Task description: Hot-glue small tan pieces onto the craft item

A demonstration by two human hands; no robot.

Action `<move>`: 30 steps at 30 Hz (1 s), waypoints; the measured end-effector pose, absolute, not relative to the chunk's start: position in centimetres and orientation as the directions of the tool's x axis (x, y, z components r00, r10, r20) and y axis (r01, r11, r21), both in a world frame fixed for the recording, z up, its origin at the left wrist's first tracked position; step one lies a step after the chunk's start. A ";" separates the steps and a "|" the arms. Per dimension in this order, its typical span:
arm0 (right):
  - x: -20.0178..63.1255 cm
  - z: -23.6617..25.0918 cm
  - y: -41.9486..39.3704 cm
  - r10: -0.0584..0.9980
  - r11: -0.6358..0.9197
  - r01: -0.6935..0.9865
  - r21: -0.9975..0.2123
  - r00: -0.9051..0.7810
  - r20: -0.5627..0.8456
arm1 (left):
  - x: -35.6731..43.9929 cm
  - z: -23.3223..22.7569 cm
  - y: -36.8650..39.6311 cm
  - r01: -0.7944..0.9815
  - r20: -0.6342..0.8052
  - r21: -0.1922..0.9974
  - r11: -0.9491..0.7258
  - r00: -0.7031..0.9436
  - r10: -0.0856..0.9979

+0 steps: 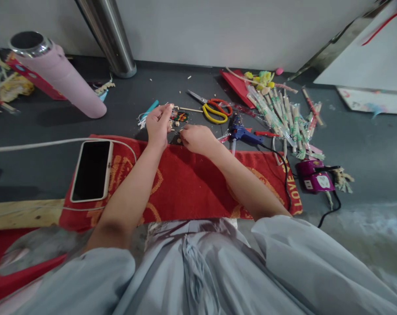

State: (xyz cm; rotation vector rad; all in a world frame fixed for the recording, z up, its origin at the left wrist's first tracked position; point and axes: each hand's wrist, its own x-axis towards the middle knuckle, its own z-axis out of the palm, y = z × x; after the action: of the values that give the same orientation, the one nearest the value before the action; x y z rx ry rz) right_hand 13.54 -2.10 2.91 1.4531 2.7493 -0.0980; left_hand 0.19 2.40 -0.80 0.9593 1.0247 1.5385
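Both my hands work close: left hand (158, 124) pinching a thin stick (188, 109), right hand (194, 138) curled beside the small ornament (179, 117), so I'd keep wrists planted on the red cloth (185, 183).

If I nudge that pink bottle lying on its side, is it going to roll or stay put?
The pink bottle lies on its side on the flat dark table, and its body looks round and smooth, so it would likely roll. The metal mouth suggests a steel flask, probably stiff. It touches neither hand.
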 end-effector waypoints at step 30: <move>18.9 1.7 -4.6 0.950 0.302 0.634 -0.712 -0.137 0.281 | 2.8 0.0 -0.6 -0.099 0.088 0.993 -0.068 0.210 0.974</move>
State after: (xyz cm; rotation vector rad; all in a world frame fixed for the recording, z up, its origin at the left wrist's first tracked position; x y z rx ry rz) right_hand 18.93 -4.61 1.67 2.2833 3.0024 -0.9093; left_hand 2.77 -0.61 0.03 1.2923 0.9450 1.1464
